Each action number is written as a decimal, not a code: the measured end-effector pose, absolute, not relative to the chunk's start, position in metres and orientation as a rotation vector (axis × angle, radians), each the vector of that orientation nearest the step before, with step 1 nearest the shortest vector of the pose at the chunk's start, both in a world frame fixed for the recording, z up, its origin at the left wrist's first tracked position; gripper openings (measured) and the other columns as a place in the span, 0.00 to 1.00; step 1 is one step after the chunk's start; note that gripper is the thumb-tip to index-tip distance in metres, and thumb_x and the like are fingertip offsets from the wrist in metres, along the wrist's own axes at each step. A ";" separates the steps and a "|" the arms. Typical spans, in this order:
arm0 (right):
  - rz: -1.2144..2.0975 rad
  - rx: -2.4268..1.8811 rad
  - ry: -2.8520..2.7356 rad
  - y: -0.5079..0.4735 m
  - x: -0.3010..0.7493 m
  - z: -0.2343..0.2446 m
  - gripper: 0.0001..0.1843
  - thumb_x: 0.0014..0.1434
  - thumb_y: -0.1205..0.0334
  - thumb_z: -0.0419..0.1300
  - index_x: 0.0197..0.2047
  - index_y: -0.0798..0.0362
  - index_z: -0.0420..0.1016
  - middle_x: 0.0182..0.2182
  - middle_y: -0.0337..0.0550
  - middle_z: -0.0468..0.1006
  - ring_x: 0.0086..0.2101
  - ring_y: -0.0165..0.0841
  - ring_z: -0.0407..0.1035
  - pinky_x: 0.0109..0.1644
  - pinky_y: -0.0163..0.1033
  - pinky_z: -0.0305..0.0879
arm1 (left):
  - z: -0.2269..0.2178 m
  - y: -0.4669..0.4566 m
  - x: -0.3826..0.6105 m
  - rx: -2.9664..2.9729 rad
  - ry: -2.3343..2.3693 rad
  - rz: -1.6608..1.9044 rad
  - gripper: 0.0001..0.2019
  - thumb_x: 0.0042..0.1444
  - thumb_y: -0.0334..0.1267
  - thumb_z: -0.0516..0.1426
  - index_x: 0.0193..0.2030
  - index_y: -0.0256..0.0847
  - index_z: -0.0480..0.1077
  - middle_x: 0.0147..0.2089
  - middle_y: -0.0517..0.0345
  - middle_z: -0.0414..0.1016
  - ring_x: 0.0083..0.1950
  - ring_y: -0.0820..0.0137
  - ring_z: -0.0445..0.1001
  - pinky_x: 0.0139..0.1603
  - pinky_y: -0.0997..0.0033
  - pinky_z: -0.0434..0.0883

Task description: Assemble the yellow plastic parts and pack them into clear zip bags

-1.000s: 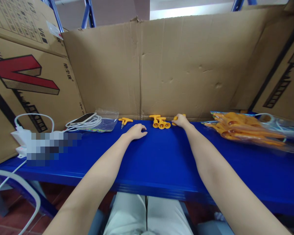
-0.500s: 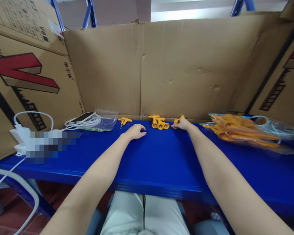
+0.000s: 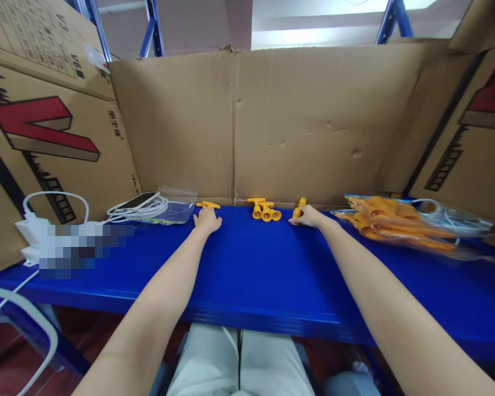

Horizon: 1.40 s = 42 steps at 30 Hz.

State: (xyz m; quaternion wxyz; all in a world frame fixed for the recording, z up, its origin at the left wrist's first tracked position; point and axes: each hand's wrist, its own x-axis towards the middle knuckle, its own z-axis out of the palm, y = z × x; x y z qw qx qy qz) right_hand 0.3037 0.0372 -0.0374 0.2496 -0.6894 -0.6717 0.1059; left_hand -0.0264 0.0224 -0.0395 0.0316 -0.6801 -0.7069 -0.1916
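My left hand (image 3: 207, 221) is palm down at the yellow T-handled corkscrew (image 3: 208, 204), with thumb and fingers apart. It covers the metal screw below the handle; whether any finger touches it is hidden. Further right, my right hand (image 3: 307, 215) pinches a yellow bell-ended plastic piece (image 3: 302, 202) that looks upright. The fingers cover part of this piece. Between the hands, several yellow bell-ended pieces (image 3: 266, 216) lie close together, open ends facing me. A yellow T-shaped handle (image 3: 256, 199) shows behind them.
Bagged yellow pieces (image 3: 396, 217) lie at the right. At the left are a phone (image 3: 138, 202) with a coiled white cable (image 3: 159, 207), a clear bag (image 3: 181, 203) and a white plug (image 3: 35, 231). Cardboard (image 3: 313, 126) walls the blue table (image 3: 247, 269).
My left hand has moved left to the corkscrew and now hides its screw. My right hand keeps its pinch, slightly nearer to me. The view has shifted a little.
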 end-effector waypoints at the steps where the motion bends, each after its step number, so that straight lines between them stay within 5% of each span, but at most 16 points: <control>1: 0.308 -1.885 -1.836 0.036 0.304 -0.037 0.12 0.44 0.59 0.67 0.24 0.57 0.69 0.17 0.34 0.67 0.20 0.24 0.61 0.24 0.30 0.58 | -0.040 0.023 -0.027 -2.092 -2.211 -0.564 0.21 0.54 0.41 0.51 0.55 0.42 0.62 0.64 0.41 0.57 0.64 0.51 0.54 0.59 0.41 0.54; 10: 0.247 -1.804 -1.850 0.024 0.305 -0.048 0.10 0.47 0.58 0.64 0.27 0.55 0.69 0.26 0.40 0.73 0.27 0.28 0.66 0.30 0.31 0.60 | -0.040 0.026 -0.027 -2.026 -2.377 -0.429 0.25 0.56 0.44 0.48 0.60 0.42 0.60 0.68 0.46 0.49 0.66 0.54 0.51 0.61 0.40 0.50; 23: 0.092 -1.858 -1.908 0.013 0.298 -0.047 0.11 0.50 0.55 0.62 0.29 0.53 0.68 0.28 0.41 0.74 0.29 0.30 0.68 0.30 0.32 0.60 | -0.032 0.015 -0.018 -2.071 -2.142 -0.453 0.13 0.52 0.34 0.51 0.42 0.44 0.74 0.54 0.48 0.69 0.58 0.53 0.62 0.51 0.48 0.62; 42: 0.072 -1.908 -1.976 0.009 0.290 -0.042 0.11 0.53 0.56 0.61 0.32 0.55 0.67 0.33 0.48 0.74 0.32 0.33 0.69 0.36 0.37 0.61 | -0.025 -0.001 0.016 -2.385 -1.901 -0.458 0.15 0.56 0.40 0.48 0.43 0.45 0.74 0.48 0.51 0.73 0.52 0.57 0.68 0.48 0.54 0.64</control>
